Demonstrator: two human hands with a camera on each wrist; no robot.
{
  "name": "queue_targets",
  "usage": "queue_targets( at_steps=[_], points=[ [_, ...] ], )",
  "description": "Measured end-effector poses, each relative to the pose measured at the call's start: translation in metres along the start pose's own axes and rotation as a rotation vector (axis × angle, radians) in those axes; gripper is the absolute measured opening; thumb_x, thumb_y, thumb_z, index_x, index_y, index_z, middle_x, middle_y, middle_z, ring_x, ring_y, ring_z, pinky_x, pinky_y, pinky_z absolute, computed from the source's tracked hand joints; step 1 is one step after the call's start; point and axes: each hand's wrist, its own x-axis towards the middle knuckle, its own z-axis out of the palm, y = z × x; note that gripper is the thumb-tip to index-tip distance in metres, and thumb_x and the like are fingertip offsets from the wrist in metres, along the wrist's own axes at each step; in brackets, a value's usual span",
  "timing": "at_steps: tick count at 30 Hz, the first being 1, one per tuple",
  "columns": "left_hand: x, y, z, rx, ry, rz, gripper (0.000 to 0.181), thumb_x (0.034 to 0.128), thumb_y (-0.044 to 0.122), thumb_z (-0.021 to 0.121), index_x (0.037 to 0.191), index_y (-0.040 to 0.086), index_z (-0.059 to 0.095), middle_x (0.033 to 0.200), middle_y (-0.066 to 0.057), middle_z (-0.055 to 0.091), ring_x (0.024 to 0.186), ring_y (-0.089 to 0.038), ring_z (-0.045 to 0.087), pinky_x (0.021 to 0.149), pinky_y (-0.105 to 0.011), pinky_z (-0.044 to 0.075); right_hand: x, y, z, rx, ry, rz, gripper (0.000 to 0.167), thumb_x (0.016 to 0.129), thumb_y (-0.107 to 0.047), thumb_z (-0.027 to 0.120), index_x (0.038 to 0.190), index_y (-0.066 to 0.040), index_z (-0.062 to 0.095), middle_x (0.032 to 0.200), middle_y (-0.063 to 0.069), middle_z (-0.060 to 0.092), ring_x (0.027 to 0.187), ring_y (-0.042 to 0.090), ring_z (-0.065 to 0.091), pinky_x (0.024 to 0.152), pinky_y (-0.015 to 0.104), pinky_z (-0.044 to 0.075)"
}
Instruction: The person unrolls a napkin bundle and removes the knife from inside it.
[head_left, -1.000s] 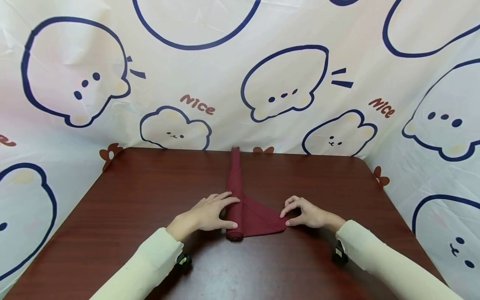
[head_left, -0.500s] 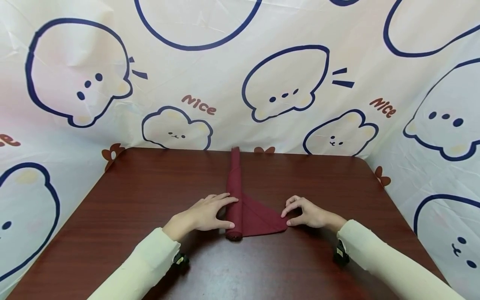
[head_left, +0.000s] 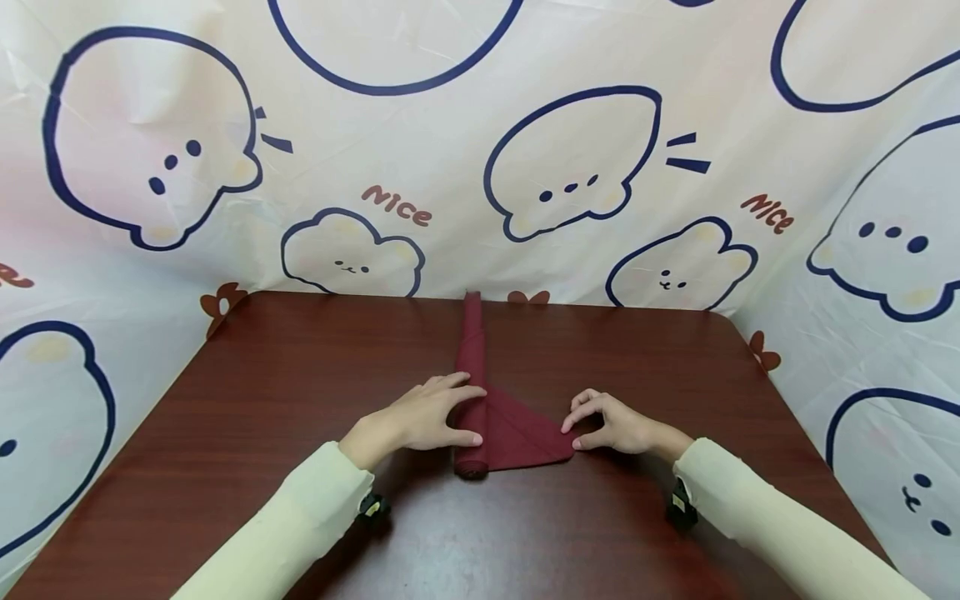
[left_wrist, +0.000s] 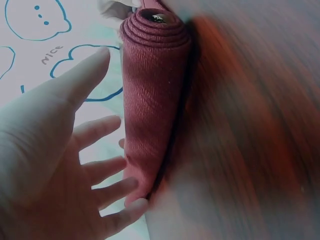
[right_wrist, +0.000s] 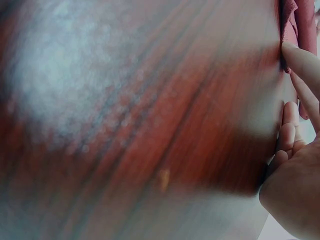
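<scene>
A dark red cloth [head_left: 472,350] lies on the table, most of it wound into a long roll that points away from me. The coiled near end of the cloth [left_wrist: 156,30] shows in the left wrist view. To the right of the roll, a flat triangular flap spreads out. My left hand [head_left: 423,417] rests on the near half of the roll, fingers extended across it and thumb spread. At the flap's outer corner, my right hand [head_left: 618,425] pinches the cloth between thumb and forefinger. The right wrist view shows only part of this hand [right_wrist: 300,165] at the cloth's edge.
The dark brown wooden table [head_left: 300,358] extends around the cloth on both sides. A white curtain [head_left: 450,167] printed with cartoon figures stands along the table's back and side edges. Each wrist carries a small black device.
My left hand has shifted slightly right and farther away along the roll. My right hand keeps its place at the flap's corner, and the cloth looks much the same.
</scene>
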Motion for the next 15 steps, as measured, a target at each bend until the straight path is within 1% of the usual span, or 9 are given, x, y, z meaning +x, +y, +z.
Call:
queue_targets(
  at_steps=[2,5,7,9,12,15],
  points=[
    [0.004,0.003,0.001,-0.001,0.027,0.008,0.070,0.0886,0.052,0.072,0.150,0.025,0.050,0.163,-0.012,0.035,0.149,-0.038,0.034,0.117,-0.063,0.031,0.000,-0.001,0.000,0.000,0.000,0.001,0.017,0.084,-0.018,0.082,0.100,-0.015,0.079,0.116,0.006,0.055,0.112,0.014,0.045,0.101,0.041,0.036],
    [0.011,0.008,0.006,0.014,0.073,0.045,0.070,0.0888,0.052,0.072,0.149,0.025,0.051,0.159,-0.014,0.040,0.145,-0.039,0.037,0.115,-0.062,0.035,-0.001,-0.001,0.000,0.002,0.007,0.004,0.017,0.083,-0.017,0.082,0.100,-0.015,0.079,0.115,0.006,0.055,0.111,0.014,0.045,0.101,0.041,0.035],
    [0.015,0.010,0.010,0.041,0.083,0.061,0.070,0.0885,0.053,0.072,0.149,0.025,0.051,0.156,-0.014,0.042,0.142,-0.038,0.040,0.113,-0.060,0.037,-0.002,-0.001,0.001,0.002,0.008,0.008,0.017,0.083,-0.017,0.082,0.100,-0.015,0.079,0.115,0.006,0.055,0.111,0.013,0.045,0.101,0.041,0.035],
    [0.017,0.011,0.015,0.079,0.087,0.063,0.070,0.0879,0.055,0.072,0.148,0.026,0.052,0.153,-0.014,0.043,0.140,-0.037,0.042,0.111,-0.058,0.039,-0.002,0.000,0.001,0.001,0.004,0.011,0.017,0.084,-0.017,0.082,0.100,-0.015,0.079,0.116,0.006,0.055,0.111,0.013,0.045,0.101,0.041,0.035],
    [0.019,0.011,0.020,0.127,0.083,0.042,0.068,0.0874,0.058,0.071,0.146,0.027,0.055,0.153,-0.012,0.043,0.139,-0.035,0.042,0.110,-0.056,0.040,-0.001,0.000,0.001,0.005,-0.003,0.011,0.017,0.084,-0.018,0.082,0.101,-0.015,0.079,0.116,0.006,0.055,0.112,0.014,0.045,0.102,0.042,0.035],
    [0.018,0.009,0.021,0.147,0.082,0.021,0.065,0.0880,0.060,0.069,0.143,0.027,0.059,0.154,-0.011,0.042,0.140,-0.035,0.041,0.110,-0.056,0.040,0.000,0.001,0.000,0.006,-0.002,0.008,0.017,0.084,-0.019,0.082,0.101,-0.016,0.079,0.116,0.006,0.055,0.112,0.015,0.045,0.102,0.042,0.035]
  ],
)
